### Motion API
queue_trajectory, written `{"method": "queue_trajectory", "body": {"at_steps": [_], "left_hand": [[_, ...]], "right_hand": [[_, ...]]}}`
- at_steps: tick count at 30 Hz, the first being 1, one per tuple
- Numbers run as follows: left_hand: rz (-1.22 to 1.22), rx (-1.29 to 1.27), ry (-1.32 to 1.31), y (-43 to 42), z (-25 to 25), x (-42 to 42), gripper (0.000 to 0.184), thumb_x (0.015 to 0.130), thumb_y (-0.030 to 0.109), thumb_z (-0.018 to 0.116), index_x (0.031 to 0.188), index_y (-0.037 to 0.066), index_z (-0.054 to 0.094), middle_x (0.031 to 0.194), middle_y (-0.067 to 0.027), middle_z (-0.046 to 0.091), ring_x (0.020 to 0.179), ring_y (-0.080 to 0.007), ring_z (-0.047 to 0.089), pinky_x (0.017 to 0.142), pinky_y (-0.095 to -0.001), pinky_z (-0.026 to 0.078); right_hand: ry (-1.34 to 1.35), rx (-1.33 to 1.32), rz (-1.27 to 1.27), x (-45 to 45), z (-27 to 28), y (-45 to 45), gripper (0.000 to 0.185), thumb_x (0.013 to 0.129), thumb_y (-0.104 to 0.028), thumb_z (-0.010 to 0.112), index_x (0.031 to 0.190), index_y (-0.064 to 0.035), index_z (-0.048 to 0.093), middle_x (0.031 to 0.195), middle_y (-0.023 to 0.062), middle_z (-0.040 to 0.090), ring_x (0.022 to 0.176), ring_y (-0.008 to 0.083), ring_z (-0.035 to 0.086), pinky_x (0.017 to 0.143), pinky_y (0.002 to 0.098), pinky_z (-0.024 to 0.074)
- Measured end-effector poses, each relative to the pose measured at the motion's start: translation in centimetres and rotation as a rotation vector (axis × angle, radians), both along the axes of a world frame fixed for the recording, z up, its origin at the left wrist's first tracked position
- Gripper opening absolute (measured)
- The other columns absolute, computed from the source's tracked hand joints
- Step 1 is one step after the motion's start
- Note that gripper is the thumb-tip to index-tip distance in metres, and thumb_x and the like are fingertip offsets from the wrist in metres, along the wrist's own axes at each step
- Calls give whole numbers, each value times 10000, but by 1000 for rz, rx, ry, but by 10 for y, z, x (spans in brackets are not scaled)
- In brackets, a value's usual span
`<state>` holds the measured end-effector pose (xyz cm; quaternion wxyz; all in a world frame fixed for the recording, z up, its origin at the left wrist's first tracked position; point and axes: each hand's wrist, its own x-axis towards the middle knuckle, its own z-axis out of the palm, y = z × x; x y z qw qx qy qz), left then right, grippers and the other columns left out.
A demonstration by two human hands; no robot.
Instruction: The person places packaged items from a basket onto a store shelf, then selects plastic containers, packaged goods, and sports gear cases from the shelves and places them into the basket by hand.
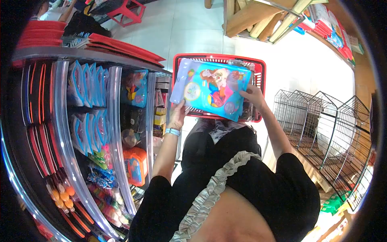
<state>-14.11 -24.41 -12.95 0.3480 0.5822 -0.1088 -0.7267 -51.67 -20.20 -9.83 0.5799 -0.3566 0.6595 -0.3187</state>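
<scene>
A flat blue package (213, 88) with a colourful printed picture is held between both hands, over a red shopping basket (261, 72). My left hand (178, 115) grips its lower left edge, and a light blue band is on that wrist. At the package's right edge, my right hand (253, 97) pinches it with the fingers closed. Some dark, clear-wrapped items show in the basket behind the package's right side; what they are cannot be made out.
Left of me, a shelf holds blue-edged packets (88, 84), an orange pack (136, 165) and red folders (125, 48). To the right are wire racks (322, 125). A bin of wooden pieces (262, 18) and a red stool (128, 12) are farther ahead.
</scene>
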Motion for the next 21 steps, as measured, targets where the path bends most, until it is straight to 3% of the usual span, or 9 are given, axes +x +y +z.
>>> {"method": "queue_trajectory", "body": {"at_steps": [3, 4, 5, 7, 8, 10, 14, 18, 21], "left_hand": [[12, -594, -914, 7, -10, -20, 655, 791, 237, 719, 1313, 10, 397, 1233, -162, 497, 1122, -297, 491, 937, -424, 415], [-222, -763, -1247, 6, 33, -29, 759, 754, 315, 736, 1336, -1, 365, 1334, -225, 388, 1229, -354, 390, 990, -505, 328], [-305, -832, -1310, 3, 52, -40, 776, 752, 339, 730, 1348, 11, 358, 1354, -235, 362, 1247, -369, 365, 1005, -514, 300], [-473, -965, -1429, 2, 68, -60, 810, 748, 386, 718, 1374, 35, 343, 1396, -256, 310, 1285, -398, 314, 1035, -534, 244], [-600, -1006, -1411, 0, 63, -64, 853, 738, 479, 698, 1403, 92, 328, 1455, -244, 233, 1323, -411, 262, 1033, -563, 242], [-741, -1058, -1382, -4, 64, -85, 855, 742, 488, 695, 1401, 86, 330, 1448, -251, 243, 1324, -423, 255, 1055, -528, 231], [-889, -923, -1313, 0, 46, -110, 902, 729, 549, 678, 1427, 125, 296, 1463, -235, 232, 1343, -420, 227, 1066, -524, 219], [-939, -850, -1273, -2, 45, -103, 924, 727, 598, 646, 1451, 184, 249, 1483, -217, 204, 1368, -408, 179, 1047, -592, 205], [-931, -797, -1277, 1, 41, -107, 936, 719, 618, 637, 1452, 187, 245, 1495, -209, 176, 1377, -405, 157, 1033, -627, 198]], "right_hand": [[198, -197, -186, -4, 30, 15, 364, 812, -186, 671, 1114, -3, 579, 929, 100, 658, 822, 167, 620, 716, 302, 502], [252, -175, -243, -3, 41, 15, 420, 807, -166, 666, 1171, -8, 529, 1016, 143, 638, 885, 230, 621, 757, 333, 498], [387, -307, -222, -1, 46, 12, 425, 798, -152, 667, 1175, -14, 529, 1040, 148, 626, 915, 247, 610, 783, 341, 490], [659, -569, -173, 8, 54, 5, 438, 781, -125, 668, 1185, -27, 528, 1089, 158, 604, 975, 282, 590, 836, 358, 474], [775, -712, -73, 13, 60, -3, 483, 745, -89, 690, 1198, -24, 534, 1134, 163, 577, 1021, 306, 558, 865, 382, 450], [820, -833, 45, 31, 62, -17, 519, 753, -140, 689, 1238, -67, 519, 1233, 147, 533, 1152, 315, 489, 964, 437, 373], [908, -795, 402, 79, 55, -38, 565, 804, -274, 641, 1319, -128, 461, 1406, 100, 381, 1334, 285, 299, 1073, 519, 194], [966, -788, 516, 85, 14, -42, 590, 835, -363, 590, 1360, -150, 427, 1442, 79, 342, 1368, 271, 243, 1084, 561, 132], [980, -784, 529, 84, 7, -40, 587, 836, -359, 593, 1359, -152, 427, 1442, 81, 343, 1367, 270, 245, 1077, 562, 139]]}}
